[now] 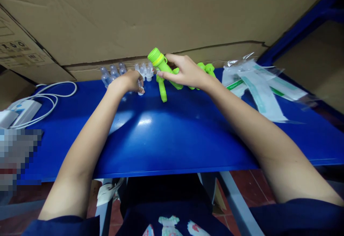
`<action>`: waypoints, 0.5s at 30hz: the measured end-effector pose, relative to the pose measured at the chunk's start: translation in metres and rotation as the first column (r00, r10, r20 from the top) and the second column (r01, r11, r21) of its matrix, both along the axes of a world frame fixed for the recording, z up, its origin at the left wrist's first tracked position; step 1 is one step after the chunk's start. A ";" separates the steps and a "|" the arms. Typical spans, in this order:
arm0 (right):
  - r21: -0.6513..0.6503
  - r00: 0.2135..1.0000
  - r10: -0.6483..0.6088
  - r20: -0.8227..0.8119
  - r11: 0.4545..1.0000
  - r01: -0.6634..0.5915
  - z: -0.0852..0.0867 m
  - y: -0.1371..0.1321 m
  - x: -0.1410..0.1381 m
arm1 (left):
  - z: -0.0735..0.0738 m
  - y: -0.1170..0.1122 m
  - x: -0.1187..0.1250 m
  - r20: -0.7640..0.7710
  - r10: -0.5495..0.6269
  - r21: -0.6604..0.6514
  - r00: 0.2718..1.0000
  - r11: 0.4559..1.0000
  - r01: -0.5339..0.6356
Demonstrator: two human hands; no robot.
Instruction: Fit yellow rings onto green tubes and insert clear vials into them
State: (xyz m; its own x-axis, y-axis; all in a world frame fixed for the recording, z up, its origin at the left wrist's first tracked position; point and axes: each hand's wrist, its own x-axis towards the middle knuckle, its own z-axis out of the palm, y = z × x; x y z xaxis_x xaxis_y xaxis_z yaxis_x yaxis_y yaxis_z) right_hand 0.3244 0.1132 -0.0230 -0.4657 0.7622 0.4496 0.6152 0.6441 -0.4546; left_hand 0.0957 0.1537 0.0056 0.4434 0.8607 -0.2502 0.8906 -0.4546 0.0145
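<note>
My right hand (185,72) is closed around a bright green plastic tube piece (159,61) with a ribbed round end, lifted a little above the blue table (172,132). More green pieces (162,90) lie under and behind that hand. My left hand (131,81) is curled at the far middle of the table, its fingers pinching a small clear plastic cap (140,88). Several clear caps (145,70) stand in a group just behind it.
More clear caps (111,73) stand at the far left of the group. Sealed clear-and-white packets (259,85) lie at the right. A white cable and adapter (29,105) lie at the left. Cardboard boxes (150,14) wall off the back.
</note>
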 end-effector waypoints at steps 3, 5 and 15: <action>0.103 0.996 -0.085 0.038 0.991 0.080 -0.003 -0.003 -0.004 | 0.000 0.000 0.000 0.019 -0.004 -0.004 1.000 1.000 0.004; 0.130 0.995 -0.086 0.053 0.988 0.078 -0.004 -0.003 -0.005 | -0.001 0.000 0.000 0.024 -0.001 -0.007 1.000 1.000 0.002; -0.013 1.000 -0.027 -0.003 1.000 0.027 -0.007 -0.004 -0.009 | -0.005 0.004 -0.002 0.038 -0.001 -0.018 0.999 1.000 0.002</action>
State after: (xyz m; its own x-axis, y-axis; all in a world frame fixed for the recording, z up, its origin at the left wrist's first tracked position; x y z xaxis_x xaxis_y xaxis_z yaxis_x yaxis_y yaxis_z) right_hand 0.3156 0.1095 -0.0297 -0.4437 0.7804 0.4406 0.6309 0.6212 -0.4649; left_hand 0.0940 0.1572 0.0011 0.4543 0.8555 -0.2485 0.8885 -0.4555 0.0560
